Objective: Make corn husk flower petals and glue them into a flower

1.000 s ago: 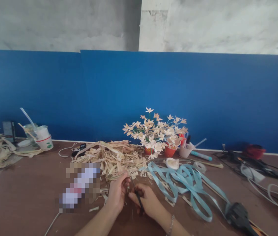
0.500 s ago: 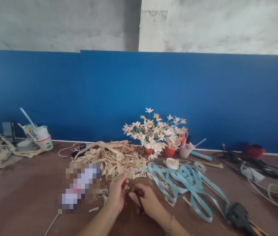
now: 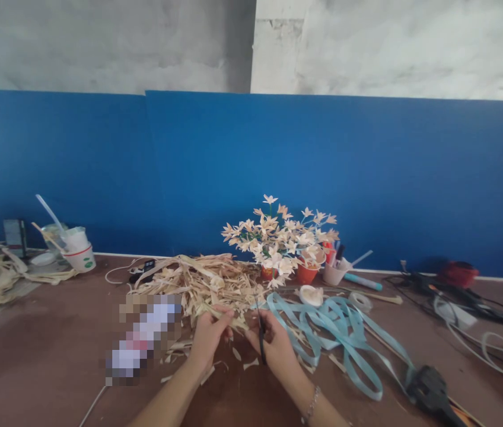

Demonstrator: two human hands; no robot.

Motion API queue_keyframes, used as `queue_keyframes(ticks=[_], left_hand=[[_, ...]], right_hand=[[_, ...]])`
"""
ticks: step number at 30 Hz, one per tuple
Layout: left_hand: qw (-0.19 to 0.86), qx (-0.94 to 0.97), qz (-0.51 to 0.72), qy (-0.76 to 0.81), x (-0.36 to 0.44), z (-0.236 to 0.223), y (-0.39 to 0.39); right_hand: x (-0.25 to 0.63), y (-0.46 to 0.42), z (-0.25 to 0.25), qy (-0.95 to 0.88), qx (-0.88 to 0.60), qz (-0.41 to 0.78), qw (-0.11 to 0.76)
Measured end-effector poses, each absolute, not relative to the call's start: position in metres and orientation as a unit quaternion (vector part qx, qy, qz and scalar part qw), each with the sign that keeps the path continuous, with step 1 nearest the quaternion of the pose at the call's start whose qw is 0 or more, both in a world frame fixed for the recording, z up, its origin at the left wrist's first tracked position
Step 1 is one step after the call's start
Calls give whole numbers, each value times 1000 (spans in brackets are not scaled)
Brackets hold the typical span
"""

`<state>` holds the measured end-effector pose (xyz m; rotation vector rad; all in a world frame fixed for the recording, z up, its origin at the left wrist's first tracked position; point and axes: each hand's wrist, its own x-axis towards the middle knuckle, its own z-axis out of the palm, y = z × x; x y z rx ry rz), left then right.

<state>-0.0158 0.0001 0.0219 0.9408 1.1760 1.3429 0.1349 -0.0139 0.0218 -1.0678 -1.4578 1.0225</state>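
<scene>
My left hand (image 3: 210, 337) is closed, with thumb and fingers pinching a pale strip of dried husk (image 3: 239, 324) that pokes out to the right. In my right hand (image 3: 274, 343) are black-handled scissors (image 3: 261, 332), blades pointing away from me. The hands are a short way apart, just in front of a pile of dried husk strips (image 3: 216, 284). Small husk scraps (image 3: 236, 354) lie on the table between and below them.
Behind stand pots of pale husk flowers (image 3: 273, 237) and a cup of pens (image 3: 335, 273). Blue ribbon (image 3: 344, 332) lies loose at right, near a black glue gun-like tool (image 3: 432, 391). A blurred-out device (image 3: 145, 338) with a cable is at left; a white cup (image 3: 81, 258) stands further back.
My right hand has moved up and right with the scissors, away from my left. My left hand has shifted slightly up and left. The husk strip and more scraps now show between them.
</scene>
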Motion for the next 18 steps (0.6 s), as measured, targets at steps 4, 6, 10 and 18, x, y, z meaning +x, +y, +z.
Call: queue_keyframes(ticks=[4, 6, 10, 18], left_hand=[[551, 449, 488, 508, -10, 25, -4], [564, 446, 477, 505, -8, 28, -6], [610, 434, 463, 475, -10, 32, -7], [624, 465, 441, 446, -18, 25, -1]], right_hand=[[133, -14, 23, -580, -427, 446, 531], [135, -13, 22, -571, -429, 448, 537], [140, -11, 24, -566, -441, 432, 547], [143, -11, 29, -571, -458, 414, 541]])
